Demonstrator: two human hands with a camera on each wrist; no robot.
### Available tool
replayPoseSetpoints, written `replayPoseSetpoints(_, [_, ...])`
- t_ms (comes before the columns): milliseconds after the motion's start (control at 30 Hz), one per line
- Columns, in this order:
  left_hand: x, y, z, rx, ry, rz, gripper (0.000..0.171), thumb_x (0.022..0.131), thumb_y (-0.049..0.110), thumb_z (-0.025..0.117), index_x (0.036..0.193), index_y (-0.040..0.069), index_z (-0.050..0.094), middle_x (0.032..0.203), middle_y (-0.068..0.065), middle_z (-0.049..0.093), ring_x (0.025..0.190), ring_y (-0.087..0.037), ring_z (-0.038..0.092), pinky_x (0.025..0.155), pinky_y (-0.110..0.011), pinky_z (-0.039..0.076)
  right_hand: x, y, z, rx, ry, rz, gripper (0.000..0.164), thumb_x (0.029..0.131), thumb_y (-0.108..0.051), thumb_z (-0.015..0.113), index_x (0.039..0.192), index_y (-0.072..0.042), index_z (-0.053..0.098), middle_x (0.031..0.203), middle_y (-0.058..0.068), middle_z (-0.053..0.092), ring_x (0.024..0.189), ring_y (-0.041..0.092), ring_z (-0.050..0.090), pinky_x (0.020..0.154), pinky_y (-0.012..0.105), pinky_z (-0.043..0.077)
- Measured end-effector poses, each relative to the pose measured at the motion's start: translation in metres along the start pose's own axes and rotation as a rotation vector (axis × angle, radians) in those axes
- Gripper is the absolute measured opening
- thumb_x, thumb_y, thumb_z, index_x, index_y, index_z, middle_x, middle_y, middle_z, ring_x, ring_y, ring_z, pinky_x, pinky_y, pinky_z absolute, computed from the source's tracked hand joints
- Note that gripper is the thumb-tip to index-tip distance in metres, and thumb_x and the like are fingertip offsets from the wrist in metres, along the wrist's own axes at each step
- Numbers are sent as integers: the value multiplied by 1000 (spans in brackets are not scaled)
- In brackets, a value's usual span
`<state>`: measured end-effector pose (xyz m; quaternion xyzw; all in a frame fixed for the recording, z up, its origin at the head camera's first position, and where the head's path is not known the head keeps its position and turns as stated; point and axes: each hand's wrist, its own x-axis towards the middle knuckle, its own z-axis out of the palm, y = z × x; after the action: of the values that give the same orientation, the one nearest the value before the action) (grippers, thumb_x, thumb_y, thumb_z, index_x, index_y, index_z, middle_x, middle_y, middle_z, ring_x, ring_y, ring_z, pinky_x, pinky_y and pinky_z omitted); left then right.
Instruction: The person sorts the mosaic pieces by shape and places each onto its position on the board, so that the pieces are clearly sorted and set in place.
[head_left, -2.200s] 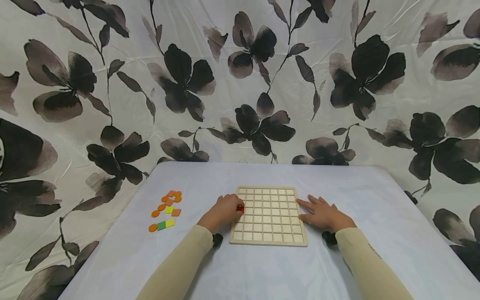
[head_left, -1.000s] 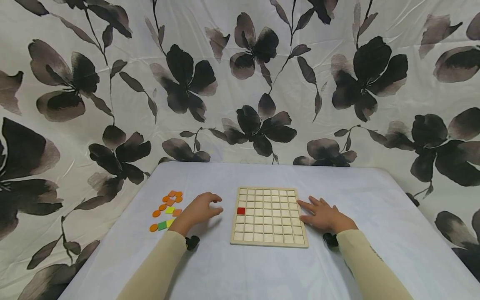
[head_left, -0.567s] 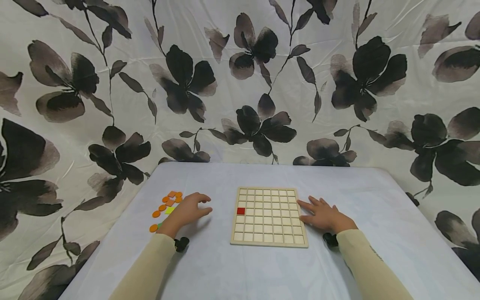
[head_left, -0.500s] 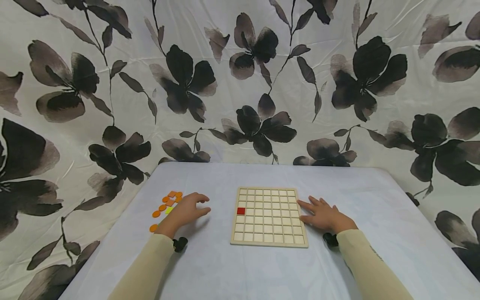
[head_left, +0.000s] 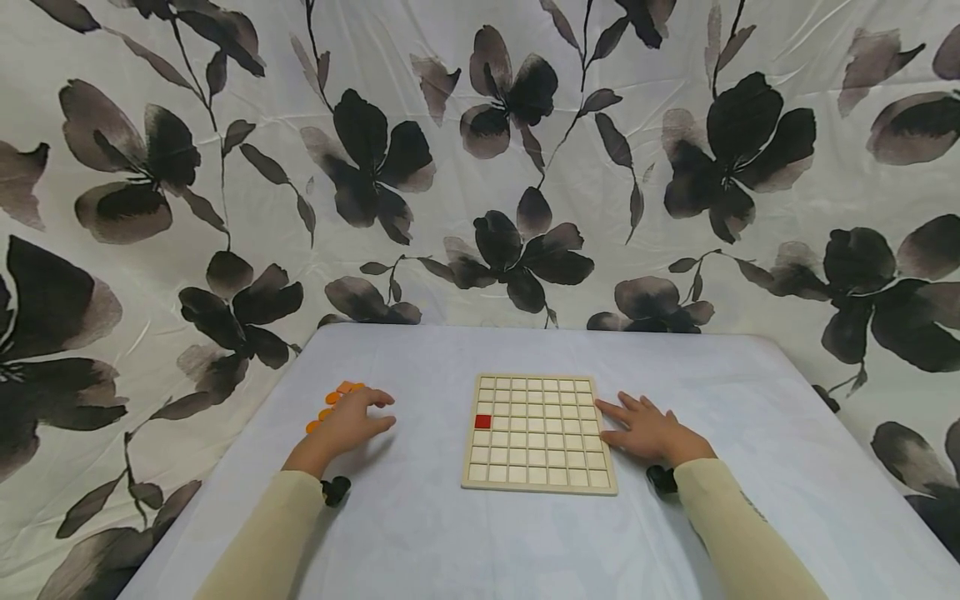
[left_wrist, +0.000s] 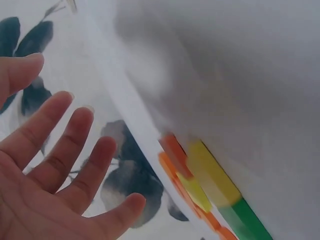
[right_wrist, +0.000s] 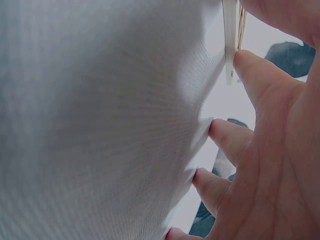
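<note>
My left hand (head_left: 341, 427) hovers over the pile of coloured pieces at the left, fingers spread and holding nothing. Orange round pieces (head_left: 332, 398) show past its back; in the left wrist view a yellow square (left_wrist: 212, 172) and a green square (left_wrist: 245, 220) lie below the fingers. The light wooden grid board (head_left: 538, 433) lies mid-table, with one red square (head_left: 482, 422) in a cell of its left column. At the board's right edge rests my right hand (head_left: 651, 429), fingers extended. Its index fingertip touches the board's side in the right wrist view.
A white cloth covers the table (head_left: 525, 542). Behind it hangs a floral curtain (head_left: 495, 167). An orange square (head_left: 345, 387) lies at the far end of the pile.
The red square, earlier in my left fingers, now lies in the board. My left hand has let go and moved left over the pieces. The right hand stays at the board's edge.
</note>
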<state>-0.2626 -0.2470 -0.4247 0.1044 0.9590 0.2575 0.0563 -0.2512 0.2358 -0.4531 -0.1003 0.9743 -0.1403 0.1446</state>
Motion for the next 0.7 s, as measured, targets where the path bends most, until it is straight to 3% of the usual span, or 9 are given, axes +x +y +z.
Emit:
replayPoseSetpoints(300, [-1,-14,-7,8,-16,-13,40,90,25,64,125,5,61,130,-18,58,123,-38,52,98,-55,44,-2,-1,-2,-7,4,-4,68,93,-58,47,152,-26,33,158,22,22,141,56,16,103,79,13])
replayPoseSetpoints(700, [3,-36,-5,-33,-57,-27,38,90,18,64,125,3,60,132,-17,59,118,-36,60,97,-51,48,0,0,1,-18,13,-3,68,93,-57,47,152,-26,33,158,22,23,142,55,17,103,79,14])
